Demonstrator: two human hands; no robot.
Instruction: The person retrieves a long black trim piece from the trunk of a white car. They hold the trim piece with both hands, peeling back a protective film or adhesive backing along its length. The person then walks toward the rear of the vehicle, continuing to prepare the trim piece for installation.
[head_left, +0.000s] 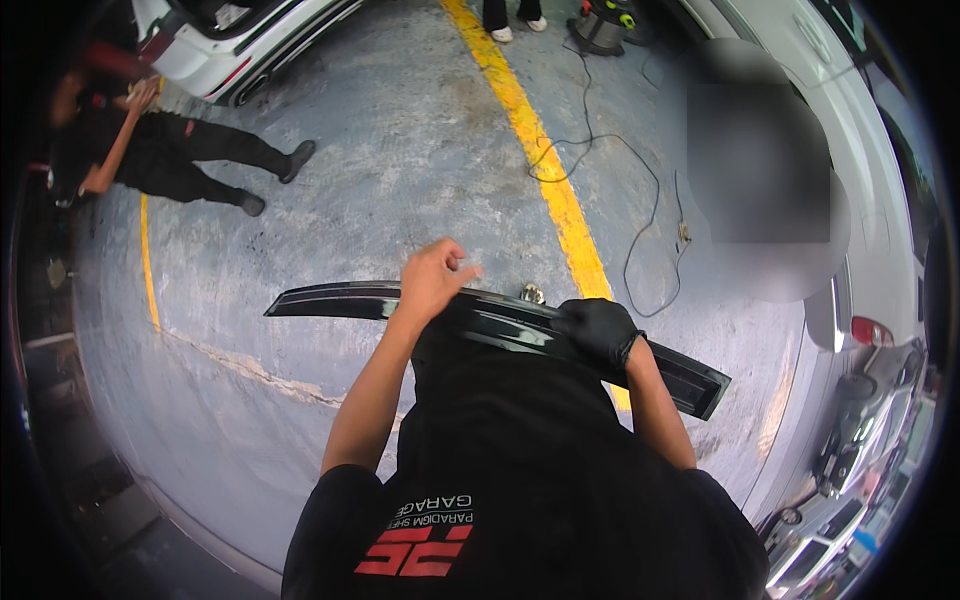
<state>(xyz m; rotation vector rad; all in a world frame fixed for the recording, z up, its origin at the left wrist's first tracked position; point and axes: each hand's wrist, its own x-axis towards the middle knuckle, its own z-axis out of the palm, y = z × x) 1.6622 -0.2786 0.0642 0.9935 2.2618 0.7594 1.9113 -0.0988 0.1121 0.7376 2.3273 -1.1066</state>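
Observation:
A long, slightly curved, glossy black car trim panel (pixel 335 300), like a spoiler, lies across the front of my body. My right hand (pixel 602 333), in a black glove, is closed around its right part. My bare left hand (pixel 437 280) is over the panel's far edge, left of the middle. Its fingers are loosely bent with the thumb apart, and I see nothing in them. My left wrist crosses in front of the panel. A small shiny object (pixel 532 294) shows just beyond the panel's far edge; its kind is unclear.
A person in black (pixel 190 150) stands at the far left beside a white car (pixel 240 45). Yellow lines (pixel 560 200) and a loose black cable (pixel 655 215) run over the grey floor. A vacuum cleaner (pixel 600 28) stands at the back. Another pale car (pixel 875 180) is on the right.

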